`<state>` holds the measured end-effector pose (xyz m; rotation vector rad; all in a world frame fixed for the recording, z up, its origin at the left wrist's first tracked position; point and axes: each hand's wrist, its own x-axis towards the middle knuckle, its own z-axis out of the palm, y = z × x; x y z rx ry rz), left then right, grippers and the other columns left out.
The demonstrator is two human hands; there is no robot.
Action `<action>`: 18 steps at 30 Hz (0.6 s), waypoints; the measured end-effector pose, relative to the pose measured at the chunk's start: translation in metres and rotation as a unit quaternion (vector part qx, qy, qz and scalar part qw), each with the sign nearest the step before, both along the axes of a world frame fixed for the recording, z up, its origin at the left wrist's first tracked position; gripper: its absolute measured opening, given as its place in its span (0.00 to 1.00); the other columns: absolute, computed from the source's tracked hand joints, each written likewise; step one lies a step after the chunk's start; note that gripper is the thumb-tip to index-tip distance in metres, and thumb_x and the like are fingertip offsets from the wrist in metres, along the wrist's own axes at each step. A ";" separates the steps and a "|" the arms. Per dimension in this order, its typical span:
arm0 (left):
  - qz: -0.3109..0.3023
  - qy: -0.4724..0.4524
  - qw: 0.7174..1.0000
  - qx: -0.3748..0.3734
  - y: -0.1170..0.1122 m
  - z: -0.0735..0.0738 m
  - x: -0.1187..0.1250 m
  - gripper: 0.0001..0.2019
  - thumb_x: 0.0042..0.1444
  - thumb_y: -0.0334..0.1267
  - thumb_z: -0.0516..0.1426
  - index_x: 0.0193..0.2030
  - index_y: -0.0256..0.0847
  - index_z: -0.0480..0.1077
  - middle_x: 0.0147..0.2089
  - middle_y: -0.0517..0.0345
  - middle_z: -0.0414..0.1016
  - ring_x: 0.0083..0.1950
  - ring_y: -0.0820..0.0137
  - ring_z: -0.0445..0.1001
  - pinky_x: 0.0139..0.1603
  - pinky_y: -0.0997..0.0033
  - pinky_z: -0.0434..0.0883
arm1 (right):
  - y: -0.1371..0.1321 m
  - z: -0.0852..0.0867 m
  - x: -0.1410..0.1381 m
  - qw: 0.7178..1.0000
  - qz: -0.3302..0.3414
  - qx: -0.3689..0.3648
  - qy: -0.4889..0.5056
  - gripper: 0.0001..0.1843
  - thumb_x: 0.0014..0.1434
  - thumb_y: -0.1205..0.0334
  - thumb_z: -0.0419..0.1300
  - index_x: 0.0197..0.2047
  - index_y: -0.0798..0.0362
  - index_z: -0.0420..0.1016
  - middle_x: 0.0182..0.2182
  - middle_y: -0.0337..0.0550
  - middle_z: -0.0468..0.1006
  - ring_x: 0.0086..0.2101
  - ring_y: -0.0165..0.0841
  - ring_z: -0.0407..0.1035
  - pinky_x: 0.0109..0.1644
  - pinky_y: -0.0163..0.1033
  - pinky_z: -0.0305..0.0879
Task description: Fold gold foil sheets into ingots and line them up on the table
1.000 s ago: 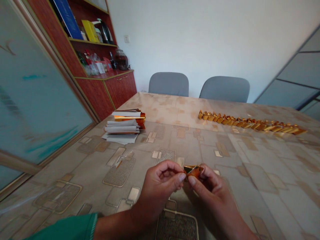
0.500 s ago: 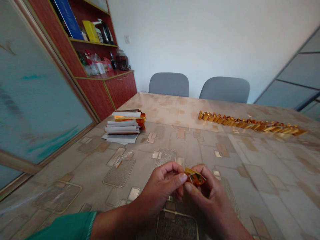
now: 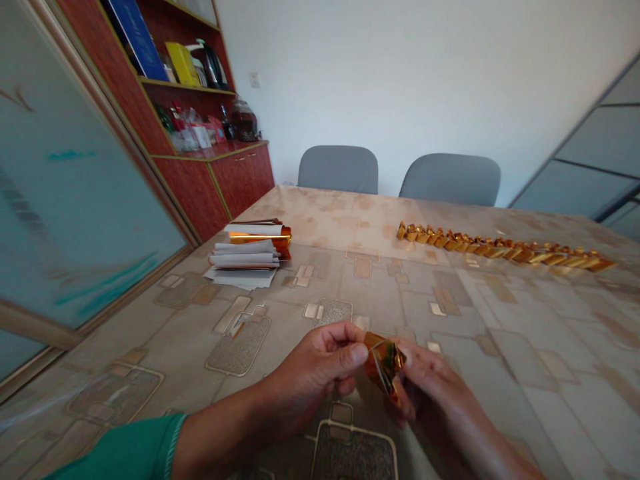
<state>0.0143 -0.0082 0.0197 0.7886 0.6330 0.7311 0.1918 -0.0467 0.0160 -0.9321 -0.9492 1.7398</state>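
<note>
Between my hands, above the near part of the table, is a partly folded piece of shiny gold foil paper (image 3: 383, 360). My left hand (image 3: 320, 363) pinches its left corner between thumb and fingers. On the other side, my right hand (image 3: 430, 380) grips the right end, with some fingers hidden behind and below the foil. Farther off to the right, a long row of folded gold paper pieces (image 3: 505, 249) lies on the table. To the left sits a stack of folded foil sheets (image 3: 247, 257), grey-white on one side and gold on the other.
A patterned cover lies over the table (image 3: 360, 280). A small paper scrap (image 3: 237, 329) rests left of my hands. Two grey chairs (image 3: 337, 168) stand at the far edge. A red-brown cabinet (image 3: 225, 180) and a frosted sliding door (image 3: 75, 200) are on the left.
The gold foil paper has turned and shows a more opened, taller side. My right hand has shifted slightly right and rolled over; my left hand keeps its pinch.
</note>
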 end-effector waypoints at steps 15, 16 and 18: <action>-0.116 -0.012 0.992 -0.056 -0.009 0.008 0.001 0.17 0.52 0.47 0.68 0.32 0.39 0.69 0.25 0.67 0.59 0.26 0.77 0.55 0.27 0.76 0.52 | -0.007 -0.004 0.001 0.985 0.089 -0.046 0.137 0.14 0.64 0.50 0.65 0.34 0.51 0.75 0.14 0.26 0.59 0.15 0.22 0.45 0.18 0.27 0.48; -0.121 -0.017 0.991 -0.055 -0.009 0.008 0.001 0.16 0.53 0.47 0.68 0.31 0.39 0.68 0.24 0.68 0.57 0.25 0.77 0.53 0.27 0.76 0.51 | -0.007 -0.004 0.002 0.985 0.092 -0.043 0.137 0.14 0.64 0.50 0.65 0.34 0.51 0.75 0.14 0.26 0.59 0.14 0.21 0.45 0.17 0.27 0.47; -0.127 -0.023 0.990 -0.056 -0.008 0.008 0.000 0.16 0.54 0.47 0.67 0.31 0.39 0.67 0.24 0.69 0.54 0.25 0.78 0.50 0.27 0.76 0.50 | -0.007 -0.004 0.003 0.987 0.095 -0.036 0.126 0.14 0.64 0.49 0.65 0.37 0.52 0.77 0.13 0.25 0.60 0.13 0.20 0.43 0.17 0.26 0.45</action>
